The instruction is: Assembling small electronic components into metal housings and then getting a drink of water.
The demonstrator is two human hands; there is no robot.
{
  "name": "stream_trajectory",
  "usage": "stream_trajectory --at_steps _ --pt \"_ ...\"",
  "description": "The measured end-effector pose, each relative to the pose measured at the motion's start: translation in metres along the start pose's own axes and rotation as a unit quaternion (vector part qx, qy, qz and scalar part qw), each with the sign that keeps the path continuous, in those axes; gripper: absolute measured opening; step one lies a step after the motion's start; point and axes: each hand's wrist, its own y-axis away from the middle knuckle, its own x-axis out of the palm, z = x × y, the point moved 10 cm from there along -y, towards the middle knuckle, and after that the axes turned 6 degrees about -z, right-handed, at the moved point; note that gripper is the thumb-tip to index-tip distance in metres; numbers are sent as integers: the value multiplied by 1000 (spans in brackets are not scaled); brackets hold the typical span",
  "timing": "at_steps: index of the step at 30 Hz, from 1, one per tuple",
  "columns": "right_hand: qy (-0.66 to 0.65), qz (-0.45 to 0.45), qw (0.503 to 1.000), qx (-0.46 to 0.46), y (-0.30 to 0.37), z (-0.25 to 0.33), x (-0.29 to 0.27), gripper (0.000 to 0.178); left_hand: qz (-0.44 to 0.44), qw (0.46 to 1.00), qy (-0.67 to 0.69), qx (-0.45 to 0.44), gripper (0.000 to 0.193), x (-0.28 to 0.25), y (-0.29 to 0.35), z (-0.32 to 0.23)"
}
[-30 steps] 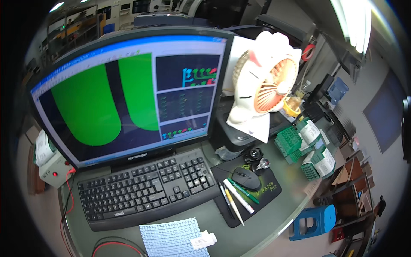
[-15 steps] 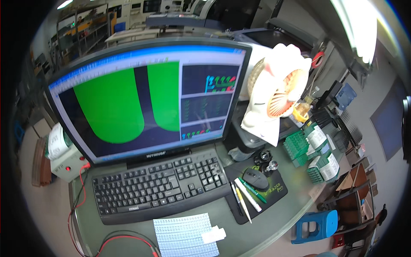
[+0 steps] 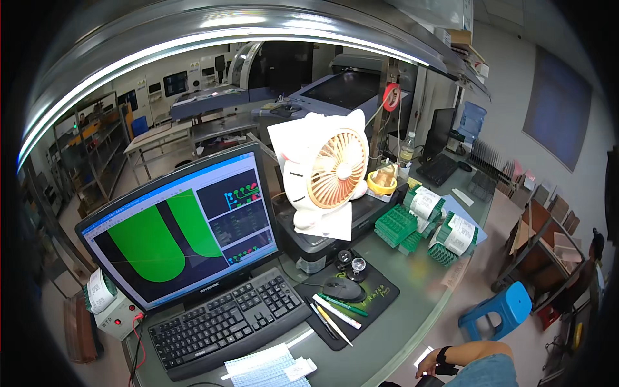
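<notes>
My right hand (image 3: 427, 365) is low at the right, just outside the desk's curved edge. A black wristband (image 3: 444, 361) circles the wrist, and a blue sleeve (image 3: 493, 373) covers the upper arm. The fingers are small and partly hidden, so I cannot make out their pose or whether they hold anything. A pale bright patch shows beside the hand. My left hand is out of view. Nearest on the desk are a black keyboard (image 3: 225, 322), a printed sheet (image 3: 261, 369) with a white slip (image 3: 300, 369), several pens (image 3: 335, 311) and a black mouse (image 3: 343, 289) on a dark mat (image 3: 380, 293).
Behind the keyboard a monitor (image 3: 265, 213) shows green shapes. Right of it stands a white fan (image 3: 338, 169) on a black box. Green racks with paper labels (image 3: 394, 226) sit farther right. A blue stool (image 3: 496, 309) is on the floor, and a lamp (image 3: 225, 31) spans overhead.
My view has swung up and to the right, so the monitor sits lower and farther left. The overhead lamp and my right forearm have come into view. The desk items look unmoved.
</notes>
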Motion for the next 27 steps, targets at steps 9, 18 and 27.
stream_trajectory --at_steps 9,18,27 --pt "379 -301 850 -207 76 129 -4 46 -72 992 -100 36 34 -4 -33 -55" --pt "380 -225 786 -433 319 171 140 38 -59 985 -73 145 29 68 116 -216" --pt "278 -559 462 -630 604 204 104 20 -245 863 23 441 13 45 174 -321"
